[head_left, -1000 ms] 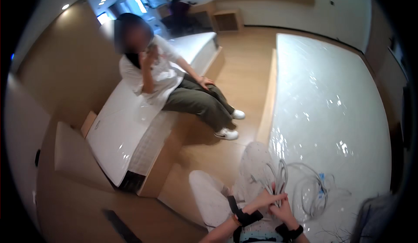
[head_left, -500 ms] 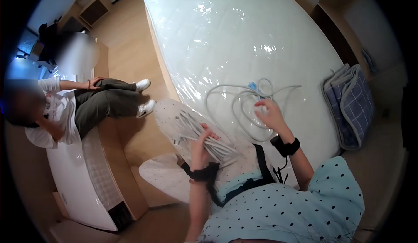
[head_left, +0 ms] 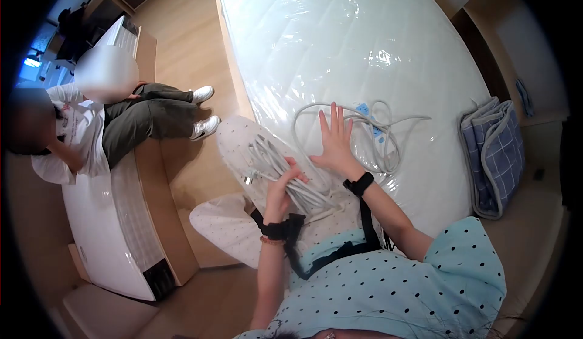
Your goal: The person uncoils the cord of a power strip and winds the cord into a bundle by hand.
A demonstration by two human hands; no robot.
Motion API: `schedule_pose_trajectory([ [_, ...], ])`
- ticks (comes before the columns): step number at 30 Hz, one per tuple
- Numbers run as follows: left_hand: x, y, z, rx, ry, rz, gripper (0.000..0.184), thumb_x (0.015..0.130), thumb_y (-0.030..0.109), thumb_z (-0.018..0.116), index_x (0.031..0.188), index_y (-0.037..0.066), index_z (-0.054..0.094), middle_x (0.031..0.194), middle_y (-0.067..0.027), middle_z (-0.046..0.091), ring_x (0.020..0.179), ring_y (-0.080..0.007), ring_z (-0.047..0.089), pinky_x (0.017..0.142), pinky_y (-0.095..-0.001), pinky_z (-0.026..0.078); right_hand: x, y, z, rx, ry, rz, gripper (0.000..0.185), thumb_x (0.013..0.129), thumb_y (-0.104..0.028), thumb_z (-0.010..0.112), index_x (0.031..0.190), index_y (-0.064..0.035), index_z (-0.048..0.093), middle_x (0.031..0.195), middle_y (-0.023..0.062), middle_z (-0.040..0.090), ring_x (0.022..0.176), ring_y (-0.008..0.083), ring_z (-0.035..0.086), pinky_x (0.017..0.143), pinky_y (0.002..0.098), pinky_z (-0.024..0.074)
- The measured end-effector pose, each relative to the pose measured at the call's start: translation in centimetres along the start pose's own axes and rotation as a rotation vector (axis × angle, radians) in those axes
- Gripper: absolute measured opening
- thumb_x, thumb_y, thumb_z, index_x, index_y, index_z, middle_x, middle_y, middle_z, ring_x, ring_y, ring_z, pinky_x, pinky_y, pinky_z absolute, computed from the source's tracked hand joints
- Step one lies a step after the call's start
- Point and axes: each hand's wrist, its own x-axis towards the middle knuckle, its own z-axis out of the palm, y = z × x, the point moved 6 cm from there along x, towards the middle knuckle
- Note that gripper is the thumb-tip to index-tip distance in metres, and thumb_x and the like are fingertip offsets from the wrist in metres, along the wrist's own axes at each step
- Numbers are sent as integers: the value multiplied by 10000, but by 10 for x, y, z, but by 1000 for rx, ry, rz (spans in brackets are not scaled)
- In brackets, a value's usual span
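A looped bundle of grey cable (head_left: pixel 306 197) lies over my thigh, and my left hand (head_left: pixel 282 184) is closed round its middle. A plug (head_left: pixel 248 180) hangs out on the left side of the bundle. My right hand (head_left: pixel 335 142) is spread with its fingers apart and holds nothing; it is above the edge of the mattress, beside loose cable. More grey cable (head_left: pixel 388 151) lies in loops on the plastic-covered mattress (head_left: pixel 328 47). Blue labels (head_left: pixel 378 134) show among these loops, just right of my right hand.
Right of the cable stands a folded blue checked quilt (head_left: pixel 495 157). A person (head_left: pixel 136 117) sits on a second wrapped mattress (head_left: pixel 106 242) at the left. Another person (head_left: pixel 71 32) is in the far upper left. Wooden floor (head_left: pixel 185 47) runs between the beds.
The view has swung right and down onto my lap. My right hand has left the bundle, gone to the loose cable, then moved left and spread open. The loops on the mattress have shifted.
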Motion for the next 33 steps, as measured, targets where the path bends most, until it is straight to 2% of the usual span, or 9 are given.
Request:
schedule_pose_trajectory([
  [4, -3, 3, -1, 9, -14, 18, 238, 782, 30, 586, 1001, 12, 497, 717, -71, 538, 665, -184, 566, 666, -334, 489, 4, -5, 5, 5, -39, 6, 1055, 575, -368, 769, 1385, 13, 212, 1458, 281, 29, 1360, 435, -18, 1029, 628, 8],
  [7, 0, 1, -2, 25, -31, 2, 235, 780, 31, 587, 998, 15, 501, 719, -55, 525, 665, -172, 552, 664, -337, 487, 14, 7, 3, -29, 147, -53, 1128, 532, -380, 779, 1398, 25, 180, 1455, 301, -22, 1358, 443, -46, 1031, 621, -9],
  [13, 1, 1, -1, 11, -22, -22, 232, 788, 30, 595, 998, 8, 498, 715, -79, 561, 673, -195, 595, 673, -313, 489, 7, 0, 2, -38, -87, 74, 1175, 490, -387, 788, 1395, 40, 172, 1438, 326, 54, 1348, 469, -9, 1036, 615, 5],
  [19, 0, 1, 4, 39, -67, 9, 222, 791, 24, 598, 985, 4, 492, 728, -79, 571, 697, -204, 617, 688, -304, 487, 8, 4, 33, -169, -122, 111, 992, 548, -311, 762, 1331, 63, 280, 1305, 298, 320, 1270, 441, 241, 1044, 560, 139],
  [22, 0, 4, 6, 61, -63, 38, 224, 788, 26, 604, 982, 5, 493, 732, -80, 574, 717, -208, 623, 697, -307, 487, 11, 17, 28, 2, -1, 117, 824, 580, -256, 746, 1269, 24, 392, 1101, 174, 482, 1150, 336, 393, 1020, 519, 193],
  [25, 0, 2, 3, 63, -61, 38, 226, 788, 34, 606, 982, 3, 496, 745, -86, 581, 728, -214, 626, 704, -311, 486, 9, 18, 10, 62, 75, 27, 640, 619, -192, 744, 1174, 17, 505, 950, 114, 509, 938, 240, 526, 881, 451, 385],
  [28, -1, 2, 2, 68, -65, 33, 231, 790, 45, 607, 988, -1, 496, 763, -95, 592, 733, -219, 628, 708, -315, 487, 5, 19, -13, 674, 79, 219, 448, 714, -84, 693, 1127, 27, 559, 935, 98, 517, 764, 158, 570, 654, 310, 489],
  [31, -1, 1, 5, 36, -83, 10, 257, 779, 44, 605, 998, 6, 476, 778, -103, 601, 769, -212, 622, 739, -327, 485, 0, -2, -28, 1195, 110, 96, 358, 790, 14, 611, 1144, 43, 559, 934, 70, 520, 677, 90, 558, 497, 206, 466],
  [33, -1, 3, 6, 32, -91, -9, 291, 772, 39, 604, 1027, 7, 470, 827, -111, 609, 818, -204, 614, 769, -336, 481, -7, -22, -43, 1200, -22, 56, 364, 807, 32, 588, 1169, 39, 546, 943, 57, 524, 702, 83, 558, 531, 206, 487],
])
